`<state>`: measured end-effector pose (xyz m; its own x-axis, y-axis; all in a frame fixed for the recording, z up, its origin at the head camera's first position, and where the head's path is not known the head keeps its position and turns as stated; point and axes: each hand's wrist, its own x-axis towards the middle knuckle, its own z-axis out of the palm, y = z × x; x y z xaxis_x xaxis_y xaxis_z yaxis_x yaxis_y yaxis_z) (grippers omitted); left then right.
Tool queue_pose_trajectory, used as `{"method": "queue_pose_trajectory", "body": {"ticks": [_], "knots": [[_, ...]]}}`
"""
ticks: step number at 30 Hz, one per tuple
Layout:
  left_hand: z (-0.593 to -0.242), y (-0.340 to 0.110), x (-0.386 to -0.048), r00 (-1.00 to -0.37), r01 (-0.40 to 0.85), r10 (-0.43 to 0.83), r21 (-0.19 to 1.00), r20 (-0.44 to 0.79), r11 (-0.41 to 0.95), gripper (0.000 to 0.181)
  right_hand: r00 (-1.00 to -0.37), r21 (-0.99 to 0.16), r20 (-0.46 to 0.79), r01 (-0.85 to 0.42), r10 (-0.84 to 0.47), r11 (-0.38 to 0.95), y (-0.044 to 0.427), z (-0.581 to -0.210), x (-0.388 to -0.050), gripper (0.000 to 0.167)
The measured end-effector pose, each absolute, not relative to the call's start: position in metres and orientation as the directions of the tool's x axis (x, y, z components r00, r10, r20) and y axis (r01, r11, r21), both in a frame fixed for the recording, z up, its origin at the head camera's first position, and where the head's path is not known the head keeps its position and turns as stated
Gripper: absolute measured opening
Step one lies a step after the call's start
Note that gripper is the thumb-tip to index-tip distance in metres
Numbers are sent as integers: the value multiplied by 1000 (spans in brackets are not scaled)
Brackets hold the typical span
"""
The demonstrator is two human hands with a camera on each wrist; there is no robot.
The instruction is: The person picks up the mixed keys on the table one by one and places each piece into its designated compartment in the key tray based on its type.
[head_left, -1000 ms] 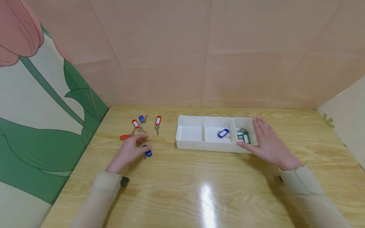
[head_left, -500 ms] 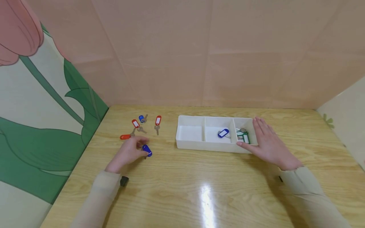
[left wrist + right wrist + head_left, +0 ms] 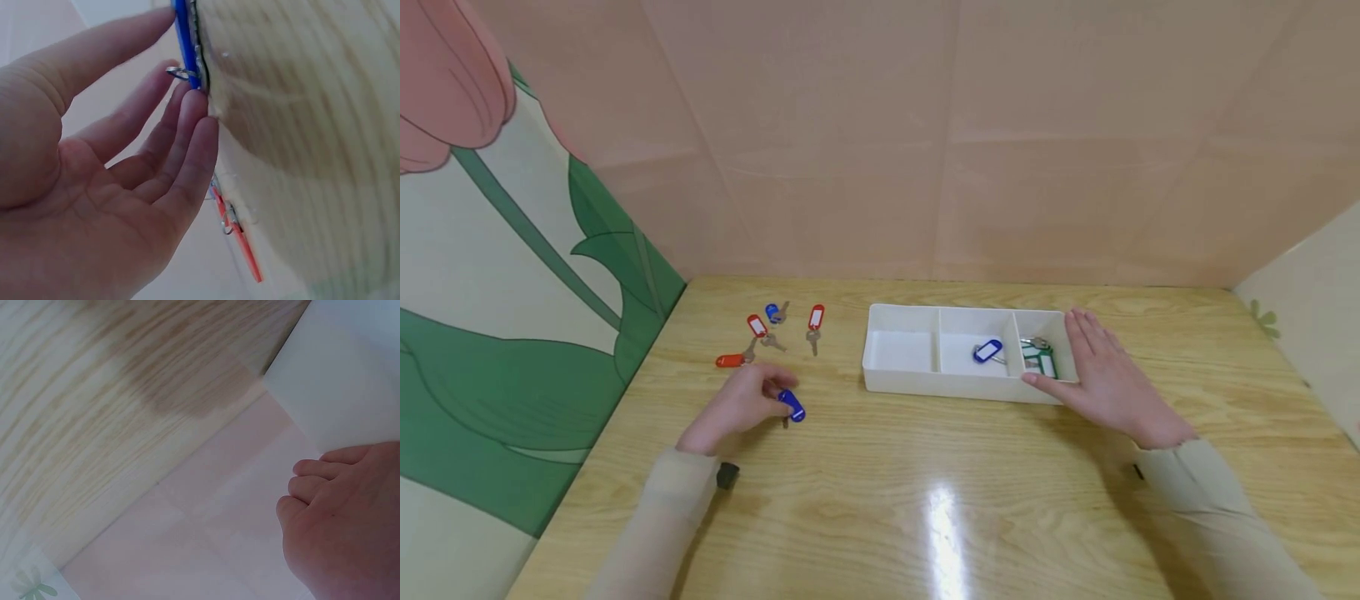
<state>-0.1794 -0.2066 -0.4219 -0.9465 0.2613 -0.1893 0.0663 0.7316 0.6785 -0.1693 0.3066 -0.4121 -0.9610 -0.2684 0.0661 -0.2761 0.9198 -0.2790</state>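
Observation:
My left hand (image 3: 741, 406) pinches a blue key tag (image 3: 792, 406) between thumb and fingers, low over the table; a key hangs below it. In the left wrist view, the thumb and fingertips of the hand (image 3: 112, 162) touch the edge-on blue tag (image 3: 185, 40). With straight fingers, my right hand (image 3: 1108, 387) rests against the right end of a white three-compartment tray (image 3: 951, 386), thumb at the front wall. The right wrist view shows this hand (image 3: 350, 519) beside the white wall (image 3: 337, 381). A blue tag (image 3: 987, 351) lies in the middle compartment, green tags (image 3: 1047, 363) in the right one.
Beyond my left hand lie red tags with keys (image 3: 816, 317), (image 3: 757, 325), another red tag (image 3: 729, 361) and a blue tag (image 3: 772, 313). The wooden table (image 3: 865, 500) meets a pink backdrop (image 3: 925, 167) behind the tray.
My left thumb and fingers have closed on the blue tag, which has shifted slightly right and nearer the table's front. The right hand and tray stay where they were.

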Motion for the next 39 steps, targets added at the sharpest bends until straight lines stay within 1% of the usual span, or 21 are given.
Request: {"method": "queue_pose_trajectory", "body": {"ticks": [9,12,16,19,35,39], "knots": [[-418,-206,-178,-929,86,299,659,-217,747,42,-962,-284,64,-274,-267,919,307,-412,-169,114],[-418,-206,-178,-927,89,305,658,-220,747,35,-962,-282,61,-274,-267,920,307,-413,-169,114],[-418,-206,-177,-930,74,288,648,-230,758,19,-961,-280,63,-276,-269,920,308,-413,-169,113],[-419,-206,-176,-931,68,284,654,-229,753,11,-961,-280,66,-277,-270,919,307,-413,-169,113],[-419,-201,-175,-955,118,260,620,-145,776,14,-963,-279,57,-270,-264,922,308,-414,-170,114],[-421,-201,-175,-961,120,248,630,-120,767,15,-962,-279,59,-273,-267,921,308,-414,-170,114]]}}
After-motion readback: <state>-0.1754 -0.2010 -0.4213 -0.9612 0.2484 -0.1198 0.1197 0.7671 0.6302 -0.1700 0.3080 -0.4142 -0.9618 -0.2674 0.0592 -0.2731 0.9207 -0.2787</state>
